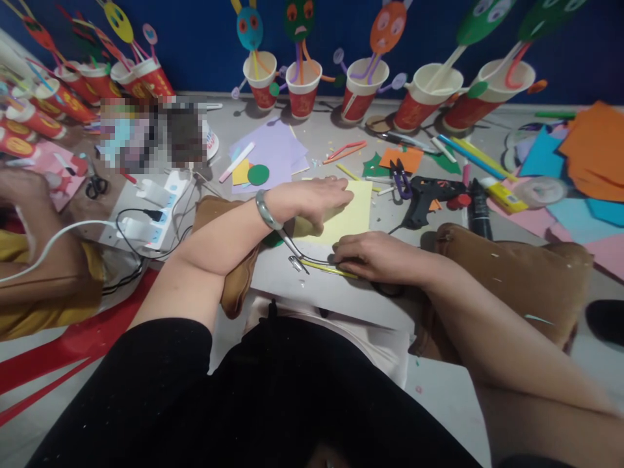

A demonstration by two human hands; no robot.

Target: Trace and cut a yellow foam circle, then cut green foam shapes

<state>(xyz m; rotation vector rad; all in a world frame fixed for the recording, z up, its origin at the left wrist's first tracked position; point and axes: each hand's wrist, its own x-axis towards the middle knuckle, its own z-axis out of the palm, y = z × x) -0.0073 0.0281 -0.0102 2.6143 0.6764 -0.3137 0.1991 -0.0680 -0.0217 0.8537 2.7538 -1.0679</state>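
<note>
My left hand [316, 203], with a bracelet [266, 210] on its wrist, lies over a sheet of pale yellow paper [358, 211]. Its fingers are stretched out and press nothing but the paper. At the sheet's near edge rests my right hand [368, 257], its fingers curled in. What they close on, if anything, is hidden. A thin yellow strip [331, 269] and a dark cord run up to those fingers. Left of the strip lies a small metal clip-like piece [296, 264].
Red paper cups [302, 97] with coloured paper faces line the back. A black glue gun [426, 195], purple snips [400, 179] and markers lie to the right, near orange paper [595, 149]. A power strip [168, 208] with cables and another person's arm [43, 240] are left.
</note>
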